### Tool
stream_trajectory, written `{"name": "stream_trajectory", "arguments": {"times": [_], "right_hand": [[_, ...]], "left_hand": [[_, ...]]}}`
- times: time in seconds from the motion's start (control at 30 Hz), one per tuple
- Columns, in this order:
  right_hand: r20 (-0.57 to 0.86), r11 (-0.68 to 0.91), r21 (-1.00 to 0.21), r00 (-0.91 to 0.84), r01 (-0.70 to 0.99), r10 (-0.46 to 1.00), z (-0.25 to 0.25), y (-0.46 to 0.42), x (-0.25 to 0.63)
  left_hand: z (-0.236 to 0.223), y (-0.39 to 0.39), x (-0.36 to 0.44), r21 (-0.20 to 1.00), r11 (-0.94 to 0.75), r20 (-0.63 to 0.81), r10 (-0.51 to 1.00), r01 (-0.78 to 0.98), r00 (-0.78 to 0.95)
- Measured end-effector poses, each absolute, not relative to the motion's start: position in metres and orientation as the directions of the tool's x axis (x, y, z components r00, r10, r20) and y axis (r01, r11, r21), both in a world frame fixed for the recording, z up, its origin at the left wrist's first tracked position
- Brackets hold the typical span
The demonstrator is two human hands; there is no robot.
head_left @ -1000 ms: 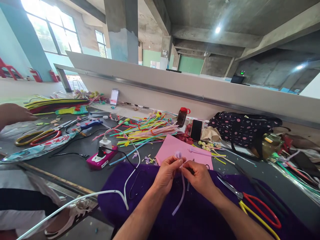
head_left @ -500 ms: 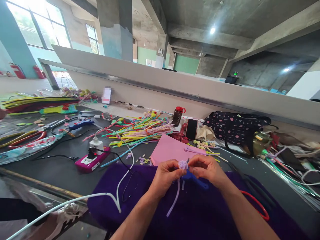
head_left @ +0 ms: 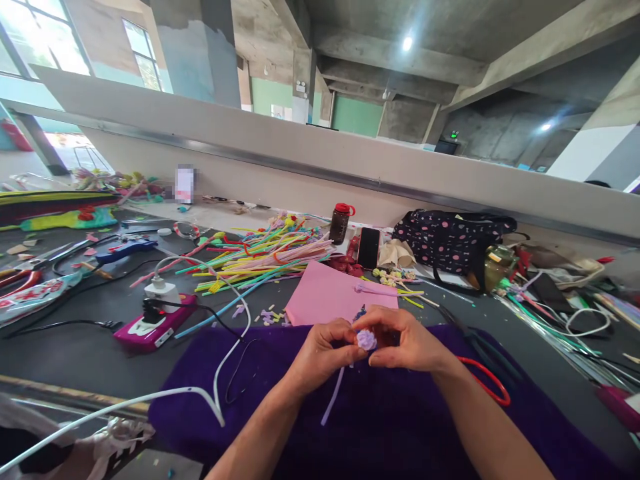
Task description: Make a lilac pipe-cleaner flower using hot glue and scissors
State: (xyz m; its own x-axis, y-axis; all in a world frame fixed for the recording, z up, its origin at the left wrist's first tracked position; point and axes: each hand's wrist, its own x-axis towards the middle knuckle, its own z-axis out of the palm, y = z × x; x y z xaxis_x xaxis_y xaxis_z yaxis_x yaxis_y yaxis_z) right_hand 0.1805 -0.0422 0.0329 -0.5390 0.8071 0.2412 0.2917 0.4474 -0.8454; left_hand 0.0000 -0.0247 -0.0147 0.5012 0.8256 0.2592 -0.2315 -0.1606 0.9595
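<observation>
Between my two hands is a small lilac flower (head_left: 367, 340), apparently of fuzzy pipe cleaner, with its thin lilac stem (head_left: 332, 398) hanging down to the left. My left hand (head_left: 325, 350) pinches it from the left with thumb and fingertips. From the other side, my right hand (head_left: 407, 337) curls round the bloom, index finger across its top and thumb below. Just behind the right fingers shows a small dark-blue piece (head_left: 361, 312) that I cannot make out. A dark purple cloth (head_left: 400, 420) lies beneath both hands.
A pink sheet (head_left: 315, 293) lies beyond my hands, with a bundle of coloured pipe cleaners (head_left: 270, 257) to its left. A magenta power strip (head_left: 155, 327) with cables sits left. Behind are a bottle (head_left: 340, 225), phone (head_left: 369, 248) and patterned bag (head_left: 445, 247). Red-handled scissors (head_left: 493, 383) lie right.
My right fingers have shifted over and around the flower, which now faces me more. The blue tool seen under the right hand is mostly out of sight. The view has turned slightly right.
</observation>
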Motion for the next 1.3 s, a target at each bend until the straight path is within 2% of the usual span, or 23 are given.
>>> {"name": "stream_trajectory", "arguments": {"times": [0.27, 0.4, 0.5, 0.6, 0.67, 0.77, 0.87, 1.13, 1.3], "right_hand": [[0.275, 0.460, -0.850, -0.527, 0.258, 0.804, 0.028, -0.039, 0.177], [0.263, 0.418, -0.880, -0.501, 0.225, 0.824, 0.025, -0.039, 0.176], [0.241, 0.341, -0.923, -0.424, 0.177, 0.873, 0.018, -0.036, 0.174], [0.210, 0.247, -0.965, -0.306, 0.084, 0.928, 0.009, -0.033, 0.166], [0.190, 0.222, -0.972, -0.292, 0.081, 0.937, 0.004, -0.035, 0.158], [0.184, 0.225, -0.969, -0.310, 0.103, 0.933, -0.001, -0.041, 0.142], [0.170, 0.191, -0.981, -0.335, 0.032, 0.927, -0.004, -0.047, 0.131], [-0.045, -0.103, -0.983, -0.344, -0.152, 0.938, -0.018, -0.043, 0.136], [-0.099, -0.150, -0.980, -0.331, -0.134, 0.939, -0.023, -0.047, 0.138]], "left_hand": [[-0.020, -0.022, 0.001, 0.946, -0.106, 0.264, 0.799, -0.306, 0.540], [-0.020, -0.023, 0.003, 0.945, -0.023, 0.210, 0.807, -0.327, 0.551], [-0.018, -0.022, 0.003, 0.932, 0.027, 0.160, 0.864, -0.363, 0.477], [-0.017, -0.021, 0.001, 0.887, 0.046, 0.121, 0.937, -0.459, 0.328], [-0.017, -0.022, 0.000, 0.851, 0.075, 0.073, 0.963, -0.520, 0.259], [-0.019, -0.025, 0.000, 0.792, 0.151, 0.018, 0.963, -0.592, 0.268], [-0.021, -0.029, 0.003, 0.738, 0.216, -0.008, 0.950, -0.639, 0.312], [-0.029, -0.029, 0.006, 0.714, 0.274, 0.008, 0.917, -0.645, 0.398], [-0.033, -0.028, 0.006, 0.694, 0.322, -0.108, 0.931, -0.644, 0.348]]}}
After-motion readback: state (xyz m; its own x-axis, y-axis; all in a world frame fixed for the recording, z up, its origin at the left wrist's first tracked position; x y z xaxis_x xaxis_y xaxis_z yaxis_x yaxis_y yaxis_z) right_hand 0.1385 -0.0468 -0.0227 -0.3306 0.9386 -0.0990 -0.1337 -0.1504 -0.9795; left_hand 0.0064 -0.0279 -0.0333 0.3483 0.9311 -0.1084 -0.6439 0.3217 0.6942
